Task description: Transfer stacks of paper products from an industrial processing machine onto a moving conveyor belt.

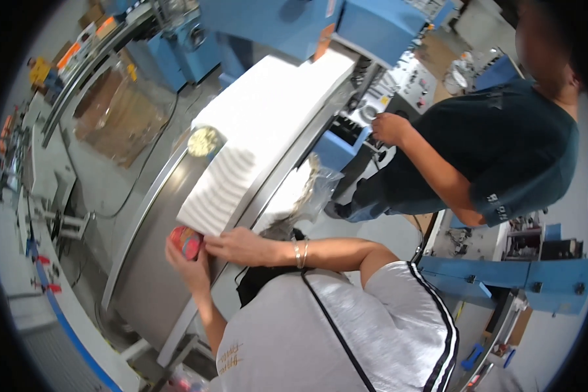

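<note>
My left hand (pixel 191 266) is wrapped round a small rounded red object (pixel 186 242) with multicoloured print, whose exact kind I cannot tell. Beside it my right hand (pixel 242 247) has its fingers drawn together at the near end of a row of white sheet-like pieces (pixel 222 186). The fingertips come close to the red object; whether they pinch anything is hidden. The white row lies along a metal table (pixel 144 261), its near part showing wavy ridges. A round pale-yellow-topped container (pixel 204 142) stands against the row's left side.
A person in a dark shirt (pixel 503 144) stands at the right, one hand near a machine control panel (pixel 408 81). Blue machinery (pixel 268 26) rises at the far end. Clear plastic bagging (pixel 313 193) hangs by the table's right edge. Flattened cardboard (pixel 121 114) lies on the floor at left.
</note>
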Demonstrator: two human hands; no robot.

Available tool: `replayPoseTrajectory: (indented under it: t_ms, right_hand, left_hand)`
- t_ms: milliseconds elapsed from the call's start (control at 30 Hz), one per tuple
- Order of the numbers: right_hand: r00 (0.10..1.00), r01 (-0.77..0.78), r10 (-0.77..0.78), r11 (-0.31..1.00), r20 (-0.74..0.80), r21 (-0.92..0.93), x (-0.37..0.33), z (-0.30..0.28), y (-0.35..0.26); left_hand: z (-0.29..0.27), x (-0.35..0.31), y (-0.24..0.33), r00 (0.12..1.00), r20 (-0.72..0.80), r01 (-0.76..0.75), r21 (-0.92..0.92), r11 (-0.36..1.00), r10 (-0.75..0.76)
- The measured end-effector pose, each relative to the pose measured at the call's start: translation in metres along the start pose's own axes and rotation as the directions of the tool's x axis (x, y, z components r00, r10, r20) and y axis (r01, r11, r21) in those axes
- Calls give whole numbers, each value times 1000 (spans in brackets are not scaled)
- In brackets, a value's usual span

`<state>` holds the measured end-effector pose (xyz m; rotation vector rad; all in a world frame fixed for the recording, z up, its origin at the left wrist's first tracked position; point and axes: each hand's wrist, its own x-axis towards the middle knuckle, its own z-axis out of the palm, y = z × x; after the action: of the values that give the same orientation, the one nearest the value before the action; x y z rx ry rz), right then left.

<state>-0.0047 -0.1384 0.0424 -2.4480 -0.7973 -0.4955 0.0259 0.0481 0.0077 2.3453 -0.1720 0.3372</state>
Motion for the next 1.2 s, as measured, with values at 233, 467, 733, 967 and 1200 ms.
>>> replayPoseTrajectory:
  t_ms: [233,467,733,967,1200]
  right_hand:
    - [999,51,-51,998,-18,39,0,22,-10]
    - [999,-37,38,998,-22,54,-4,12,-1]
    - [935,-167,258,925,-242,340,-32,-56,44]
    - [615,-627,639,752,-462,204,-75,-81,145]
    - [485,-719,639,680,-598,143,-76,-108,229]
  left_hand:
    - [-19,40,-39,972,-233,12,156,988,25]
    - [-8,-6,17,935,327,231,-264,936,-138]
    - [28,-13,50,926,338,337,-534,776,-170]
    - [36,-8,57,947,147,316,-260,912,-286]
    - [46,-16,54,952,21,298,-284,911,-305]
